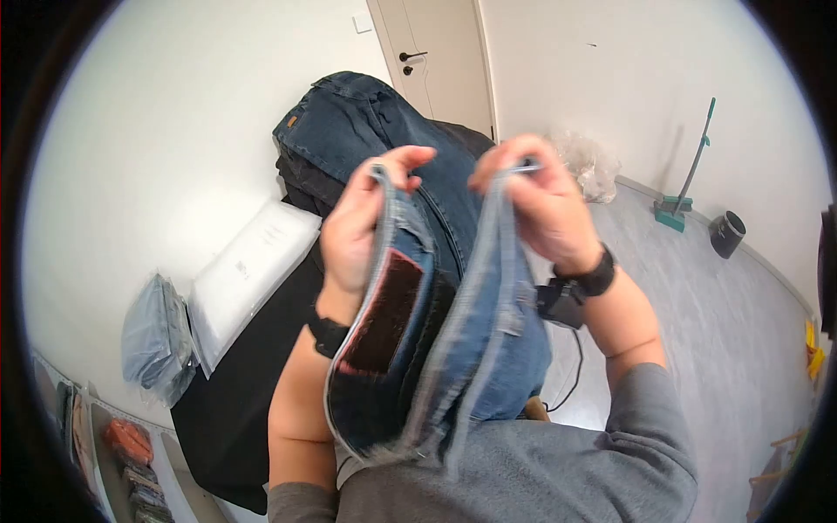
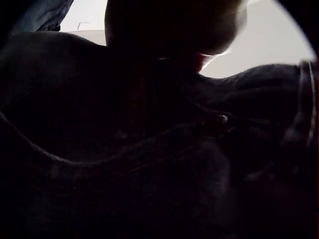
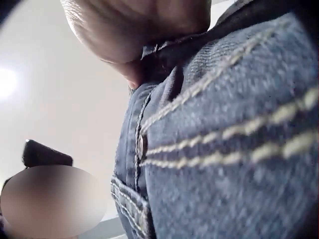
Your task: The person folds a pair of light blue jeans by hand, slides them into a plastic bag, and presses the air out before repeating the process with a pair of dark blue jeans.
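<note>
A pair of blue jeans (image 1: 501, 370) is held up before the chest by its waistband, which gapes toward the head camera. A dark patch with a reddish border (image 1: 384, 314) shows on the inner side. My left hand (image 1: 350, 231) pinches the waistband's left side, and my right hand (image 1: 547, 209) grips the opposite side. Up close in the right wrist view, the denim (image 3: 234, 114) has pale double stitching and a metal rivet (image 3: 141, 145) below the fingers. Backlit in the left wrist view, the left hand (image 2: 172, 27) appears as a dark shape over shadowed denim.
More dark blue jeans (image 1: 344, 118) lie piled on a black-covered surface (image 1: 248, 383). Beside them are a white plastic-wrapped stack (image 1: 253, 261) and a bagged garment (image 1: 157, 340). A broom with a dustpan (image 1: 671, 212) and a dark bin (image 1: 727, 234) stand by the right wall.
</note>
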`<state>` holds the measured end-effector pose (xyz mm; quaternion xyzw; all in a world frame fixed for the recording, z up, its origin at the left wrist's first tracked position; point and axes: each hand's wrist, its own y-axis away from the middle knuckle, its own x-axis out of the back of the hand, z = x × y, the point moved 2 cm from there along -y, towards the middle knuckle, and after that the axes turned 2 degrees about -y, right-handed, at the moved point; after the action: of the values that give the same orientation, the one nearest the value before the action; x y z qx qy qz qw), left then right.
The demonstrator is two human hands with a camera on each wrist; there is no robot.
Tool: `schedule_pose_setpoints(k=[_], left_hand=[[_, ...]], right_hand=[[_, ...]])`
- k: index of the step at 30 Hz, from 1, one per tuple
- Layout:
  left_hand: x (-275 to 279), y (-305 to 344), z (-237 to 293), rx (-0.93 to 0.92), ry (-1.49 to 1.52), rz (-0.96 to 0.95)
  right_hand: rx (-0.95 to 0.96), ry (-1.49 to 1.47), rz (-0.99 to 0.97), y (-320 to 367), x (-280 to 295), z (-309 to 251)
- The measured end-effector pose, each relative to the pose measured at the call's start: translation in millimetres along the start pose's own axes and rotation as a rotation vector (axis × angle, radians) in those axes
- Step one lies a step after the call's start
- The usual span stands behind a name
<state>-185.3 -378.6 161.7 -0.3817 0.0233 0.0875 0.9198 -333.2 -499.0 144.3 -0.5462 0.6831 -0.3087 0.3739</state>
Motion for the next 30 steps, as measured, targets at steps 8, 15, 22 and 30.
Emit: schedule_pose_setpoints(k=[8,15,22,30], left_hand=[[1.0,0.9,-10.2,0.188,0.136,-0.106],[-3.6,0.4,-10.3,0.137,0.185,-0.137],[16.7,-7.7,-13.8,0.062,-0.182,-0.199],[37.8,8.5,82.0,0.363,-0.680,-0.402]], right_hand=[[-0.199,-0.172,0.024,-24.3,-20.6,45.1],[-0.298,-0.138,-0.002,-16.6,-15.5,43.8],[-0.367,-0.137,-0.101,-14.3,-0.9,47.3],[-0.290,0.060,0.144,-13.6,3.2,29.7]])
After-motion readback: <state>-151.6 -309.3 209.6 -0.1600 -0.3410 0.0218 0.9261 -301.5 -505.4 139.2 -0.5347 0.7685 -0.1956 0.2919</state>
